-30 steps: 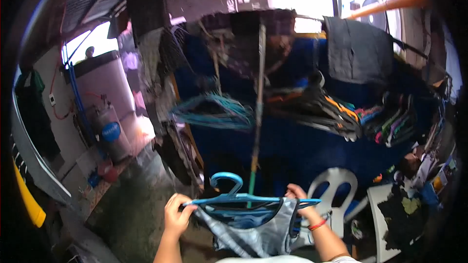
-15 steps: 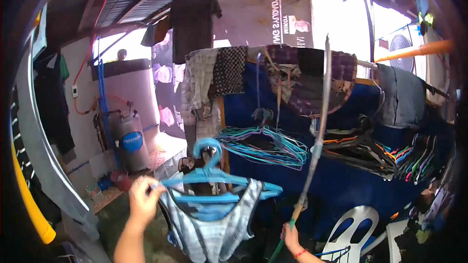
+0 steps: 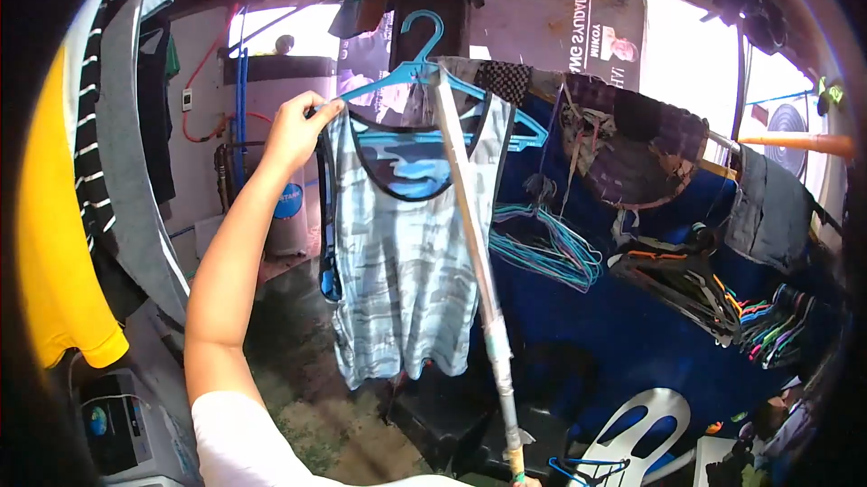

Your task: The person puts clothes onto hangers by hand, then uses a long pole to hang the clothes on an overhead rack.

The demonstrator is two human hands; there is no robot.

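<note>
My left hand [image 3: 302, 130] is raised and closed on the left end of a blue plastic clothes hanger [image 3: 420, 72]. A sleeveless camouflage-patterned tank top [image 3: 406, 261] in pale blue and grey hangs from it, with dark trim at neck and armholes. Slanting in front of the top is a long pole [image 3: 474, 248], its upper tip near the hanger's neck. Whether the tip touches the hanger I cannot tell. Only a sliver of my right hand [image 3: 526, 482] shows at the bottom edge, around the pole's lower part.
Several hangers [image 3: 546, 248] hang bunched on the right, with black hangers [image 3: 677, 279] beyond. A white plastic chair [image 3: 632, 437] stands lower right. On the left hang a yellow garment [image 3: 68, 216] and a grey one [image 3: 144, 162], above a washing machine [image 3: 113, 424].
My left hand has lifted the hanger and tank top upward, bringing the whole top into view. The pole's tip has shifted left, toward the hanger. My right hand has dropped almost out of view.
</note>
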